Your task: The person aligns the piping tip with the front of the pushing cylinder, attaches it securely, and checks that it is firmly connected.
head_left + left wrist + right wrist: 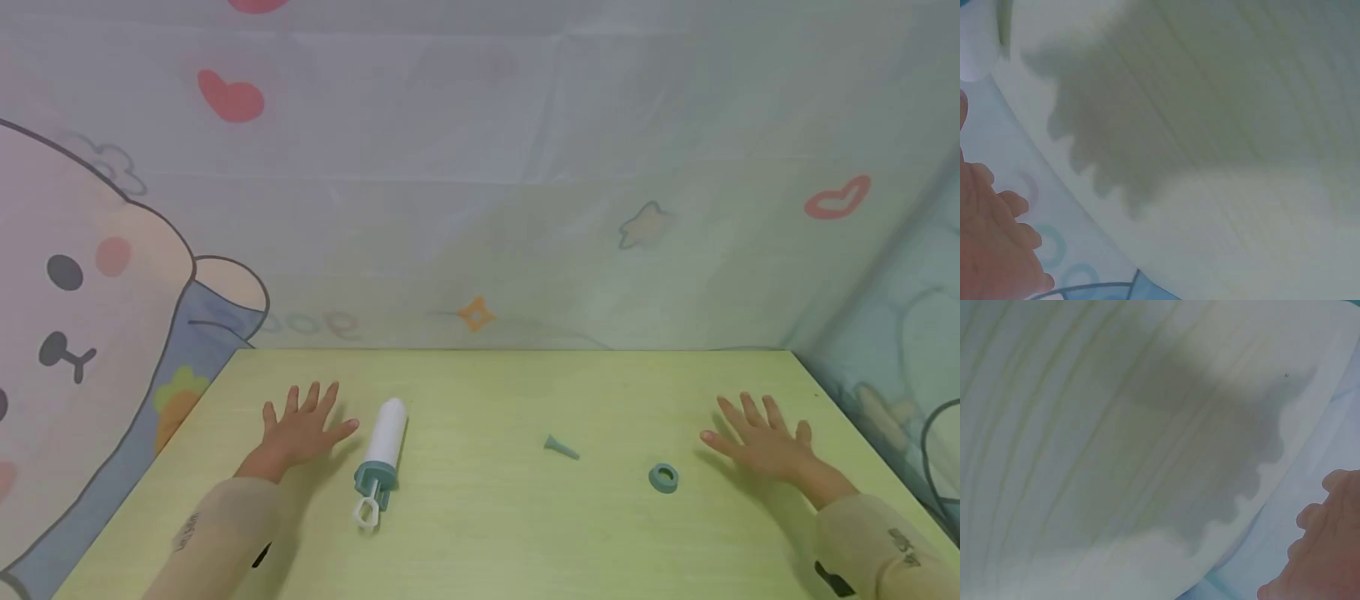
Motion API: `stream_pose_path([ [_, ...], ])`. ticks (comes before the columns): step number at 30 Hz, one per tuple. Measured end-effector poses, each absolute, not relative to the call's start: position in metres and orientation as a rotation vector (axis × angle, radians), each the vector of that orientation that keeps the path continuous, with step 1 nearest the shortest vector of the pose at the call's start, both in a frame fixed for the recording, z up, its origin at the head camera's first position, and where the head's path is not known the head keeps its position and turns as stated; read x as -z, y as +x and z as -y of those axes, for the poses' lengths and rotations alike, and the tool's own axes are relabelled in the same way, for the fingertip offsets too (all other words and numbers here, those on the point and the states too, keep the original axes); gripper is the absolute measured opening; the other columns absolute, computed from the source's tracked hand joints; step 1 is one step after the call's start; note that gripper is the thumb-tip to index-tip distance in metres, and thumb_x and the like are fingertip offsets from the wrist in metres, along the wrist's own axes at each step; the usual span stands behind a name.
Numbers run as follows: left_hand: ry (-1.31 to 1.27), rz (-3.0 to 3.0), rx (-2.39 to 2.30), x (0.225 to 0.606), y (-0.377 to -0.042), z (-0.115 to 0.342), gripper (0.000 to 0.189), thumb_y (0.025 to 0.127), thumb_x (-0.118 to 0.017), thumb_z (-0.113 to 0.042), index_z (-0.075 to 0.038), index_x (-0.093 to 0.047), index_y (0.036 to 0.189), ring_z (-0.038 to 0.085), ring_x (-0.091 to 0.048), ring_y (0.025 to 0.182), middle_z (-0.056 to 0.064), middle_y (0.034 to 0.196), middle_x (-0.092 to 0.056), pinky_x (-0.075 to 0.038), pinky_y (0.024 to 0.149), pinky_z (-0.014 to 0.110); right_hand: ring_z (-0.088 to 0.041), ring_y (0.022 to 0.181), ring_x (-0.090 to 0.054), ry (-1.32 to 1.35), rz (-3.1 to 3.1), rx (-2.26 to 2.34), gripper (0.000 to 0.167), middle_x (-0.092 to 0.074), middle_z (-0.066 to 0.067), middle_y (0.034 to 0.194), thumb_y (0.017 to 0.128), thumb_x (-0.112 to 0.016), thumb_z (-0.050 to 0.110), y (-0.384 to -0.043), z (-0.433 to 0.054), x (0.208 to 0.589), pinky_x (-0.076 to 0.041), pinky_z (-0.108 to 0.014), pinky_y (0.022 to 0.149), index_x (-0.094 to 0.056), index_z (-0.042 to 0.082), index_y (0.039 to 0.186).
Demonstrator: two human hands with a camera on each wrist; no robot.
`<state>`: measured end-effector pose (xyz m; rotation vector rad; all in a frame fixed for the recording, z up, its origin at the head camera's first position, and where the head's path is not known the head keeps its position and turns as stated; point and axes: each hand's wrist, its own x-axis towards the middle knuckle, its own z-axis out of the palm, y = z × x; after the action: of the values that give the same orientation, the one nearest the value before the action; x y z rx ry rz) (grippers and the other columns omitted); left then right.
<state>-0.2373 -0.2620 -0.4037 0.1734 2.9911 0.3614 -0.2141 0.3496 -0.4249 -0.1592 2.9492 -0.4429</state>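
In the head view my left hand [298, 432] is held over the left part of the table with fingers spread and nothing in it. Just right of it lies a large syringe-like tube [387, 433], white with a teal flanged collar and a white looped plunger handle pointing toward me. My right hand [768, 450], fingers also spread, hovers empty at the right. Nearest to it is a small teal ring cap [663, 477]. Between the tube and the ring cap lies a small teal tapered nozzle [561, 447]. Each wrist view catches its hand's palm and a shadow on the tabletop.
The pale green table [480, 542] ends at the back against a hanging cloth [420, 167] printed with hearts and a bear. A dark cable [927, 450] hangs beyond the table's right edge.
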Motion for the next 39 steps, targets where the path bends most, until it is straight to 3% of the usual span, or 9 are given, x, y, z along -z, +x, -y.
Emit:
stream_pose_path([
  [13,0.371,-3.042,-0.302,0.402,-0.243,0.216,0.079,0.083,-0.04,-0.059,-0.013,-0.016,0.143,0.045,0.001,0.132,0.022,0.146,-0.01,0.006,0.096,0.066,-0.046,0.129,0.015,-0.244,-3.012,0.458,0.079,0.0,-0.027,0.144,0.086,-0.038,0.058,-0.212,-0.33,0.42,0.007,-0.074,0.084,-0.004,0.016,0.144],
  [32,0.644,-2.988,-0.229,0.4,-0.243,0.137,0.075,0.084,-0.037,-0.061,-0.022,-0.013,0.143,0.034,0.001,0.136,0.01,0.149,-0.009,0.002,0.101,0.06,-0.042,0.133,0.008,-0.427,-3.064,0.486,0.076,-0.005,-0.023,0.146,0.085,-0.045,0.052,-0.205,-0.3,0.417,0.0,-0.072,0.088,-0.009,0.019,0.144],
  [39,0.725,-2.955,-0.282,0.397,-0.239,0.109,0.072,0.085,-0.039,-0.058,-0.022,-0.016,0.143,0.031,-0.003,0.137,0.01,0.148,-0.014,-0.001,0.103,0.058,-0.044,0.132,-0.002,-0.5,-3.064,0.539,0.074,-0.011,-0.024,0.145,0.084,-0.05,0.048,-0.202,-0.291,0.415,-0.008,-0.072,0.087,-0.016,0.017,0.143],
])
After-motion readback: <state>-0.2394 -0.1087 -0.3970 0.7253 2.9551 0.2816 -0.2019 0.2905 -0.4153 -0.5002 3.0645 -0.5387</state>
